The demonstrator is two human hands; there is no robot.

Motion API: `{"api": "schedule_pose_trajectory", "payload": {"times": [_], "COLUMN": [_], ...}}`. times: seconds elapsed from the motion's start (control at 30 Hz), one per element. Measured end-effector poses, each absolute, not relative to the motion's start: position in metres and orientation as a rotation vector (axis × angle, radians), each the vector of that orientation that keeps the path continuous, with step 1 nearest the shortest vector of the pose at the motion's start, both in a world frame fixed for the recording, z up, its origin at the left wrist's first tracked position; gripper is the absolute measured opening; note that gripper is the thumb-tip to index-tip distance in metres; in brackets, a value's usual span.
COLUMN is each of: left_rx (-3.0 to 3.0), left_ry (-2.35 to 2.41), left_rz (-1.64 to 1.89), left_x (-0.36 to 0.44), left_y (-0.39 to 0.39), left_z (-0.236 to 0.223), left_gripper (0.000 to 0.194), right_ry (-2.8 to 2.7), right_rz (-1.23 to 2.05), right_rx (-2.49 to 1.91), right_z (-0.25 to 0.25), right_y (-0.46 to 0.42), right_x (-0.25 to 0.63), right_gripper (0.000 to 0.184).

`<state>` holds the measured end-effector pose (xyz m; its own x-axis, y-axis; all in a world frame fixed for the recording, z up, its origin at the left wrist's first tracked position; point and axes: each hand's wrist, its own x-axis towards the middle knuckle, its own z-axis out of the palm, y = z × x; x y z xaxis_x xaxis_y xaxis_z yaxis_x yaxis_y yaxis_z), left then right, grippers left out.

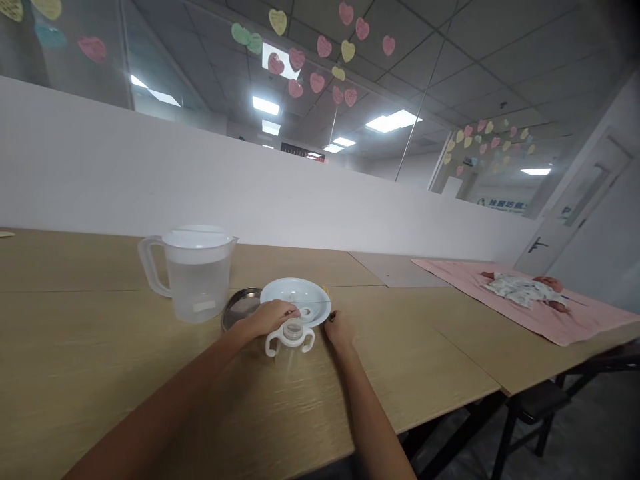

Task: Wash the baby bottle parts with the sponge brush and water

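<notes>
A white plate (280,291) lies on the table with a small white ring-shaped part (305,313) in it. My left hand (274,316) reaches over the plate's near left side, its fingers curled close to that ring; what they hold, if anything, is hidden. At the plate's right rim, my right hand (341,331) is closed, and I cannot make out what is in it. Close in front of the plate stands a clear baby bottle (290,357) with a white two-handled collar and an uncapped neck, between my forearms. A round metal tray (240,308) sits partly behind my left hand.
A lidded, translucent plastic pitcher (197,280) stands to the left. On the right, a baby doll (520,288) in patterned clothes lies on a pink cloth (543,327). A black stool (543,402) is beside the table's right edge. A white wall (300,200) rises behind.
</notes>
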<state>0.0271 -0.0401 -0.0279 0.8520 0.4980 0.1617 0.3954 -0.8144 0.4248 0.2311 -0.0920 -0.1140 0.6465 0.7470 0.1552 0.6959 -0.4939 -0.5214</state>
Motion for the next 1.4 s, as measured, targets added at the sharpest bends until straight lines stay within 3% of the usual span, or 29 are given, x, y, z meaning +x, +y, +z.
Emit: {"api": "schedule_pose_trajectory", "payload": {"times": [0.5,0.77,0.97,1.4], "left_rx": [2.753,2.813,2.768,2.766], "left_ry": [0.877,0.898,0.865,1.01], "left_rz": [0.309,0.49,0.524,0.411], "left_x": [0.031,0.038,0.036,0.032], "left_y": [-0.045,-0.034,-0.032,-0.046], "left_z": [-0.025,-0.033,-0.03,-0.021], "left_gripper": [0.043,0.033,0.01,0.03], "right_ry": [-1.04,-1.019,-1.013,-1.029], "right_rz": [0.105,0.12,0.124,0.158], "right_rx": [-2.325,-2.312,-2.299,-2.294], "right_z": [-0.11,-0.11,-0.11,-0.11], "right_y": [-0.092,-0.093,-0.093,-0.093], "right_x": [0.226,0.228,0.229,0.232], "right_gripper": [0.026,0.029,0.027,0.03]}}
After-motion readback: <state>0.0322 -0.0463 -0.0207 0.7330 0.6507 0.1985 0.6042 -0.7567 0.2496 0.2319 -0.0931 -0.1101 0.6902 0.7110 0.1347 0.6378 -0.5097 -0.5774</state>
